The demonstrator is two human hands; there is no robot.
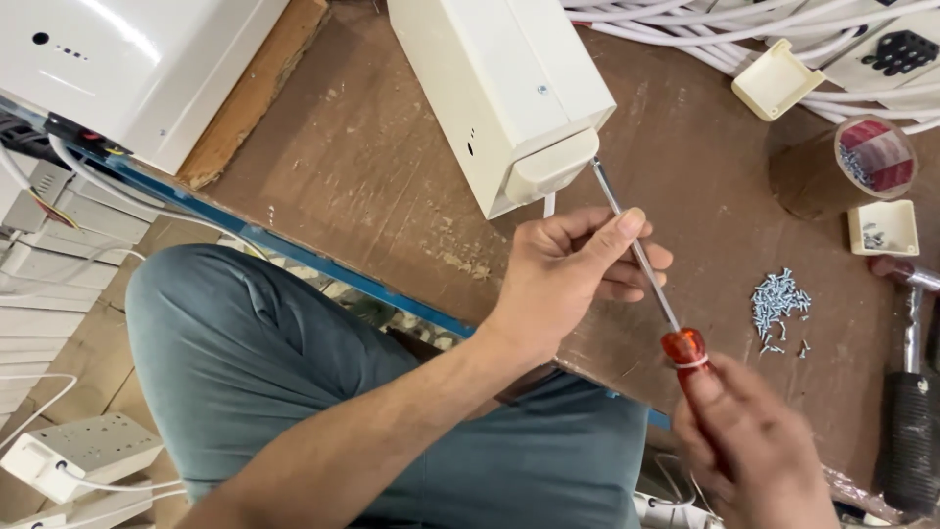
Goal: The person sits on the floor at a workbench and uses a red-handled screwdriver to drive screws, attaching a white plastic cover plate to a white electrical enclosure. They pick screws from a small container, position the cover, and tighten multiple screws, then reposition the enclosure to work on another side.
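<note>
A worn brown desk (372, 147) with a blue edge fills the upper view under bright, even light. Below it lies a tan floor (93, 353), strewn with white cables (39, 392).

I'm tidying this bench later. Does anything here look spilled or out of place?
Yes: small silver screws lie loose in a scattered heap on the brown table, right of the screwdriver, rather than in the small cream tray nearby.
</note>
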